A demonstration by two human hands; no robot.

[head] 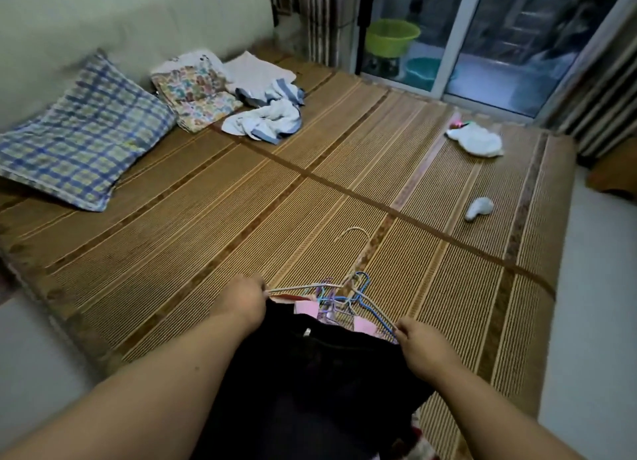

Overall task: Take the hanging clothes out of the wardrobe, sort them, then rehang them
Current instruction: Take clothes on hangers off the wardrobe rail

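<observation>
Dark clothes (320, 373) on wire hangers (348, 292) lie bundled at the near edge of the bed mat (206, 218), so the take-out step looks done for this batch. Left hand (241, 301) is curled round one hanger end and right hand (422, 349) pinches the blue wire at the other. Pink garment (306, 309) sits underneath. Probably several pieces, too dark to count. Sorting is barely begun, rehanging all left.
</observation>
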